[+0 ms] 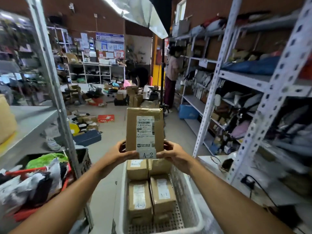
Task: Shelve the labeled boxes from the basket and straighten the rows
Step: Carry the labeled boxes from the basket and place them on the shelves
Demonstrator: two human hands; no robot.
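I hold a brown cardboard box (pixel 144 130) upright in front of me, its white shipping label and an "A-2" tag facing me. My left hand (pixel 120 153) grips its lower left corner and my right hand (pixel 172 153) grips its lower right corner. Directly below stands a white perforated basket (pixel 187 200) with several more labeled brown boxes (pixel 152 193) packed inside. A grey metal shelf (pixel 32 119) is at my left, and a white metal shelving unit (pixel 249 81) full of parcels runs along my right.
A black crate (pixel 84 159) of soft bagged parcels sits at lower left beside a shelf post. Boxes and parcels litter the floor ahead. A person (pixel 172 76) stands at the right shelves farther down the aisle, next to a light stand (pixel 162 73).
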